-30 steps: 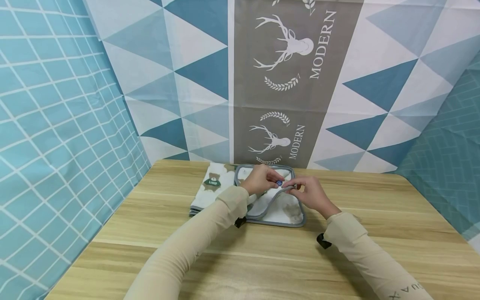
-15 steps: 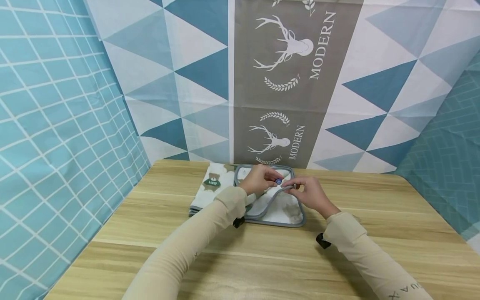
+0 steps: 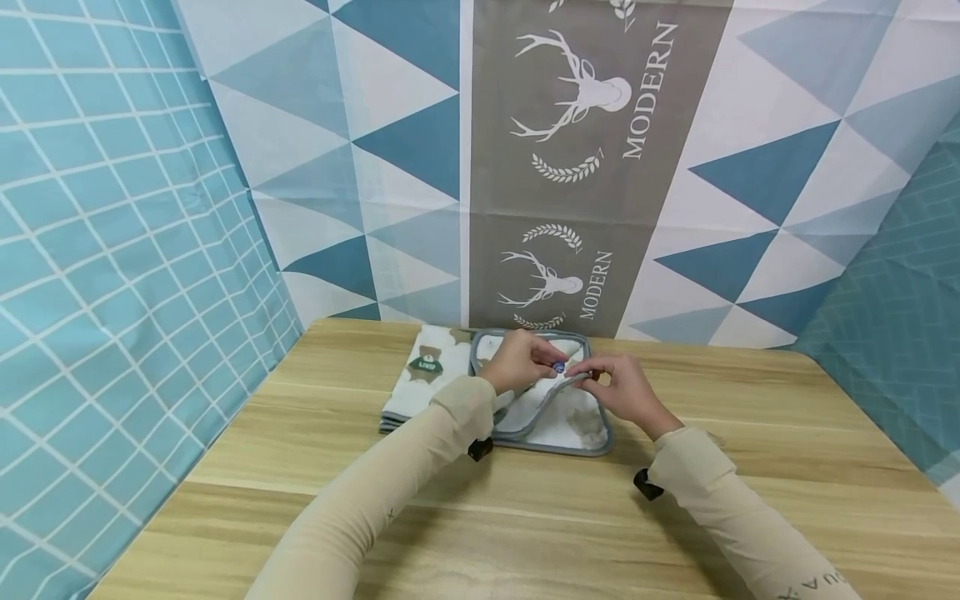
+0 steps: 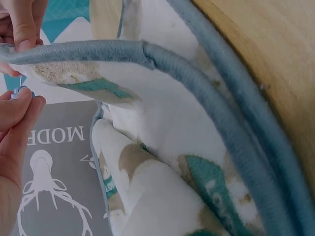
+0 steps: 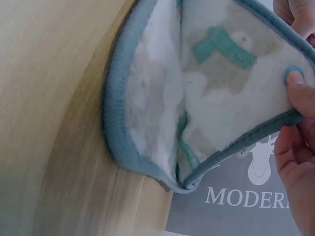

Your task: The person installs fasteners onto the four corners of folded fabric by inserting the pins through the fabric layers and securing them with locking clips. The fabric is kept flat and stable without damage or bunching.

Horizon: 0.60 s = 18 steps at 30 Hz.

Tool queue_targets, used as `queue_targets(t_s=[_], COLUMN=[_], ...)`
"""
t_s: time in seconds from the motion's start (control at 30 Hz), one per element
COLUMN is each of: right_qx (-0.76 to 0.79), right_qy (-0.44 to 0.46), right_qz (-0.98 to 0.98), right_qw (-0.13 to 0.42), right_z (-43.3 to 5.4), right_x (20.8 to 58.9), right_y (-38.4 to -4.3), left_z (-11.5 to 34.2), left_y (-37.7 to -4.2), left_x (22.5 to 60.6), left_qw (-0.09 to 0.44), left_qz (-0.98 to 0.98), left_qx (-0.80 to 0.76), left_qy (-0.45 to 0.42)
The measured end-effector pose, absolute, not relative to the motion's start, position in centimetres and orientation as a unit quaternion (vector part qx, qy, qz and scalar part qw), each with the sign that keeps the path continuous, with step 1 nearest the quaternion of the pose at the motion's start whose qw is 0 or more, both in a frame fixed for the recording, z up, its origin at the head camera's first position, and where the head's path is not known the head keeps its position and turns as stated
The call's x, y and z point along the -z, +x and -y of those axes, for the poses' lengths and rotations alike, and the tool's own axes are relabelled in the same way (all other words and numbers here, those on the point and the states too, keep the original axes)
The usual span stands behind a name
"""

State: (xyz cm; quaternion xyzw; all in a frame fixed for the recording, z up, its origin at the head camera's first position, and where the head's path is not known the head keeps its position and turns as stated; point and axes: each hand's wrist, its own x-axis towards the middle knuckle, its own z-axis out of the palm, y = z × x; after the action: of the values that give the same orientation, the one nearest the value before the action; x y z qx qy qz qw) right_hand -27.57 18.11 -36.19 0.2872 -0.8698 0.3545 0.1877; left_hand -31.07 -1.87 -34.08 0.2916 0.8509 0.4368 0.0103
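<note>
My left hand (image 3: 516,360) pinches a small blue round-headed pin (image 4: 20,92) between thumb and fingertips; in the left wrist view its thin metal shank points towards the cloth. Opposite it, my right hand (image 3: 624,387) pinches the lifted grey-blue bound edge of a white bear-print cloth (image 3: 561,425). In the right wrist view that hand's thumb presses a small blue disc (image 5: 291,72) against the cloth near its border. The lifted layer stands away from the layer below, which lies on the table. In the head view, the fingers hide part of the lifted corner.
A folded stack of similar bear-print cloth (image 3: 423,387) lies to the left, against the worked cloth. Both are near the back of the wooden table (image 3: 525,525). Patterned wall covering (image 3: 540,167) rises right behind, with blue tiled covering (image 3: 135,292) along the left side.
Both hands stay nearly in place, with the blue pin and the lifted cloth edge still held. The head view shifts very slightly.
</note>
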Motion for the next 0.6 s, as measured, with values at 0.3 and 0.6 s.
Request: queue_targets(t_s=[0.3, 0.6], right_qx=[-0.354, -0.351], right_qy=[0.288, 0.300], right_qz=[0.870, 0.869], right_qw=[0.185, 0.176], right_z=[-17.87, -17.90], right_x=[35.94, 36.10], right_y=[-27.45, -27.65], left_z=[2.02, 1.95], left_y=[-31.42, -31.61], left_x=[34.48, 34.77], left_qw=[0.001, -0.002], left_qz=[-0.839, -0.836], left_qx=[-0.455, -0.464], left_qy=[0.300, 0.294])
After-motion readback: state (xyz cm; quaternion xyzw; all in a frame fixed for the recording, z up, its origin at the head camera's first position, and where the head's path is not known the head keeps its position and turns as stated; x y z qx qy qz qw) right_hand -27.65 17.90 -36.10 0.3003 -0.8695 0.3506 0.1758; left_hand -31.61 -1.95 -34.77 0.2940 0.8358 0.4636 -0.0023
